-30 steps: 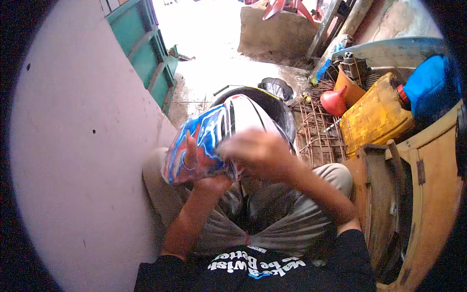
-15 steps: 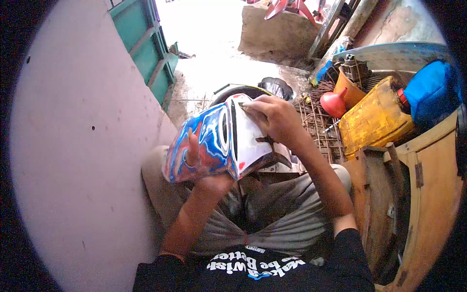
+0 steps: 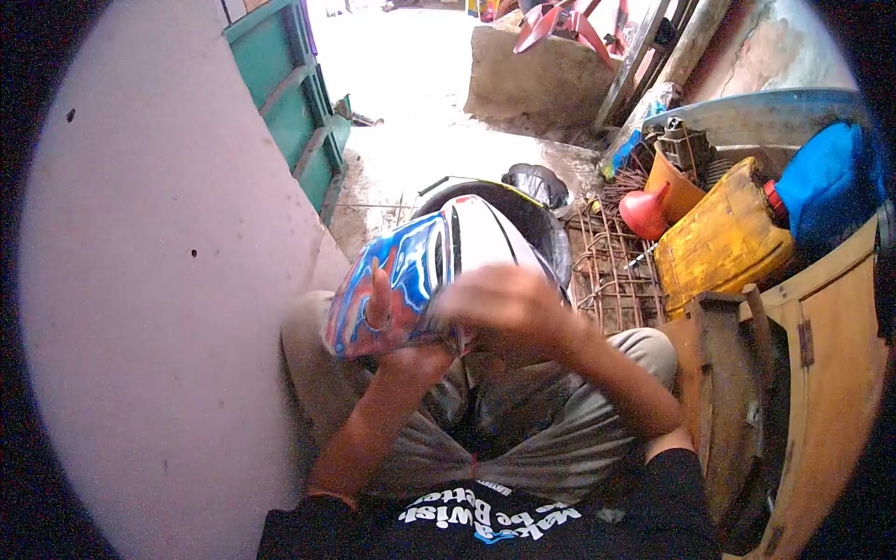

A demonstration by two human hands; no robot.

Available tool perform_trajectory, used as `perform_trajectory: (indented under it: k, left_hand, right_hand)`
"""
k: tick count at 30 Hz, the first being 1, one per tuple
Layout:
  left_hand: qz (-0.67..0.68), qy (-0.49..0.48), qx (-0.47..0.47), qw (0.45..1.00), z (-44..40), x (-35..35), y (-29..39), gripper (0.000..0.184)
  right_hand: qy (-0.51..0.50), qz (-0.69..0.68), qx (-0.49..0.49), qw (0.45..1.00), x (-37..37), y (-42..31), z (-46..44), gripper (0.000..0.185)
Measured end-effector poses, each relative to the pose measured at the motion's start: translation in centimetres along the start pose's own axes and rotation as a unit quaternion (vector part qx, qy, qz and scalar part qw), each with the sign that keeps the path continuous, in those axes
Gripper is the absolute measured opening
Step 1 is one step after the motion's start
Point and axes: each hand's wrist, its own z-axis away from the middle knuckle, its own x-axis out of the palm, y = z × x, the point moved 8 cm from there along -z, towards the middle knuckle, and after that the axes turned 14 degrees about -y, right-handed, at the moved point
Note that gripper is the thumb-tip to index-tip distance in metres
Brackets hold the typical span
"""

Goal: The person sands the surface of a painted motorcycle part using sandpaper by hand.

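In the head view, a glossy painted shell (image 3: 397, 257) in blue, red and white rests tilted above my lap. Its exact kind does not show clearly. My left hand (image 3: 411, 359) supports it from below, with one digit sticking up through a hole on the blue and red side; the other fingers are hidden beneath. Motion smears my right hand (image 3: 499, 303), which is over the near part of the white side. Whether it touches the surface or holds anything cannot be made out.
Behind the shell stands a dark round tub (image 3: 541, 224) with a black plastic bag (image 3: 537, 187) at its rim. To the right are a rusty wire grid (image 3: 611, 271), a red funnel (image 3: 644, 213), a yellow jerrycan (image 3: 723, 238) and a wooden cabinet (image 3: 831, 345). A pale wall (image 3: 177, 308) rises close on the left.
My right hand has moved from the shell's far white edge back toward me and is now blurred. The shell sits slightly lower in view, my left hand still under it.
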Motion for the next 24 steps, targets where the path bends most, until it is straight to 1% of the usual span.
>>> perform_trajectory:
  k: [1, 2, 3, 4, 5, 6, 7, 9, 10, 11, 13, 14, 15, 16, 17, 18, 19, 20, 21, 22, 24]
  left_hand:
    - [-0.023, 0.013, -0.002, 1.000, 0.0, 0.2, 0.1, 0.091]
    - [-0.044, 0.023, -0.002, 0.999, -0.1, 0.3, 0.1, 0.092]
    - [-0.064, 0.033, -0.002, 0.997, -0.2, 0.5, 0.0, 0.092]
    - [-0.085, 0.039, -0.001, 0.996, -0.6, 0.6, 0.0, 0.093]
    - [-0.048, 0.036, 0.003, 0.998, -0.8, 1.0, -0.3, 0.097]
    - [-0.045, 0.029, 0.009, 0.999, -0.8, 1.2, -0.5, 0.097]
    - [-0.043, 0.025, 0.011, 0.999, -0.8, 1.4, -0.4, 0.098]
    - [-0.043, 0.014, 0.017, 0.999, -0.9, 1.6, 0.1, 0.099]
    - [-0.044, 0.001, 0.023, 0.999, -1.2, 1.9, 0.4, 0.099]
    - [-0.073, 0.027, 0.025, 0.997, -1.3, 2.2, 0.6, 0.098]
    - [-0.124, 0.089, 0.027, 0.988, -0.9, 3.0, 0.4, 0.097]
    - [-0.111, 0.066, 0.024, 0.991, -1.3, 2.6, 0.4, 0.096]
    - [-0.229, 0.074, 0.020, 0.970, -0.9, 1.5, 0.9, 0.096]
    - [-0.344, 0.083, 0.012, 0.935, 0.0, 0.1, 1.4, 0.096]
    - [-0.455, 0.092, 0.002, 0.886, 0.5, -0.4, 1.8, 0.096]
    - [-0.532, -0.083, 0.233, 0.810, 0.9, 3.2, 2.4, 0.095]
    - [-0.329, -0.084, 0.165, 0.926, 0.2, 2.4, 1.9, 0.094]
    - [-0.105, -0.083, 0.091, 0.987, -0.7, 3.0, 1.1, 0.094]
    - [0.127, -0.077, 0.012, 0.989, -1.4, 4.1, -0.3, 0.094]
    - [-0.083, 0.036, 0.027, 0.996, -1.4, 3.3, 0.2, 0.095]
    - [-0.071, 0.030, 0.038, 0.996, -1.4, 0.7, 0.4, 0.097]
  right_hand:
    - [-0.004, 0.029, 0.058, 0.998, -0.2, 3.0, 0.4, 0.021]
    - [-0.026, 0.052, 0.155, 0.986, -1.0, 5.6, 1.0, 0.022]
    - [-0.022, 0.029, 0.192, 0.981, -0.9, 7.0, 1.8, 0.021]
    - [-0.032, 0.037, 0.157, 0.986, -0.7, 5.3, 1.7, 0.021]
    - [-0.043, 0.045, 0.118, 0.991, -0.4, 2.9, 1.5, 0.021]
    - [-0.022, -0.013, 0.058, 0.998, -0.7, -0.4, 0.7, 0.018]
    - [-0.003, 0.000, -0.018, 1.000, -0.2, -3.0, 0.6, 0.017]
    - [0.015, -0.025, 0.018, 0.999, -0.1, -1.9, 0.6, 0.017]
    - [0.024, 0.000, 0.081, 0.996, -0.5, 0.5, 0.8, 0.018]
    - [0.008, 0.041, 0.139, 0.989, -0.6, 3.3, 1.2, 0.018]
    - [-0.001, 0.065, 0.212, 0.975, -1.0, 5.2, 2.1, 0.018]
    - [-0.054, 0.086, 0.192, 0.976, -0.4, 3.6, 1.6, 0.018]
    - [-0.013, 0.009, 0.108, 0.994, -1.0, 0.6, 0.9, 0.018]
    - [-0.024, -0.001, 0.032, 0.999, -1.1, -2.1, 0.3, 0.018]
    - [-0.033, -0.013, -0.044, 0.998, -1.1, -4.0, 0.0, 0.017]
    - [-0.039, -0.048, -0.014, 0.998, -0.6, -3.1, 0.1, 0.018]
    - [-0.037, -0.025, 0.040, 0.998, -0.8, -1.1, 0.4, 0.020]
    - [-0.043, 0.029, 0.111, 0.992, -0.8, 1.6, 0.9, 0.021]
    - [-0.048, 0.083, 0.181, 0.979, -1.1, 3.9, 1.6, 0.021]
    - [-0.063, 0.048, 0.193, 0.978, -1.3, 4.6, 1.6, 0.024]
    - [-0.051, 0.001, 0.060, 0.997, -1.0, 0.8, 0.8, 0.027]
